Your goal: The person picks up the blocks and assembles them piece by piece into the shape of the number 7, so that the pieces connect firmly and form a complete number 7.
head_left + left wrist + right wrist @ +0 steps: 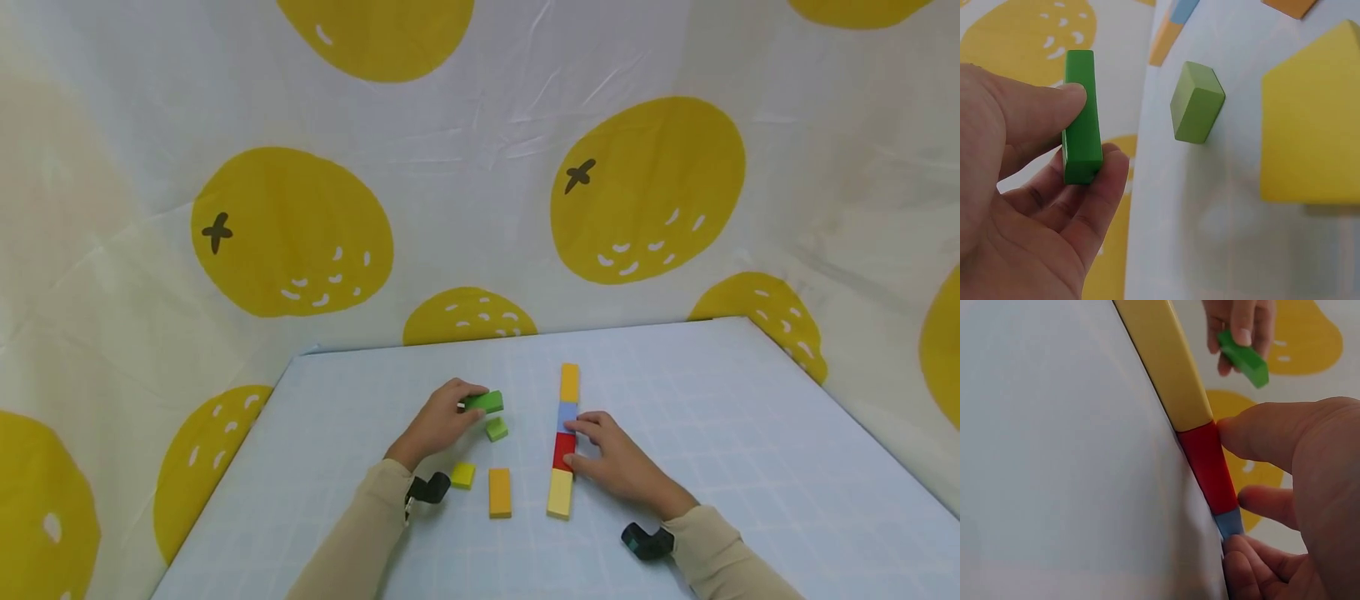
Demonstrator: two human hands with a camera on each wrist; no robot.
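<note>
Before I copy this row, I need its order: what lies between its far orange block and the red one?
In the head view, the blue block lies between the far orange block and the red block.

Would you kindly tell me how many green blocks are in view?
2: a darker green block held in the left hand, and a lighter green block on the table nearby.

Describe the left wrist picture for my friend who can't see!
A left hand pinches a dark green block. To the right, a lighter green block and a yellow block rest on a pale table; two orange blocks and a blue block show near the top.
</note>
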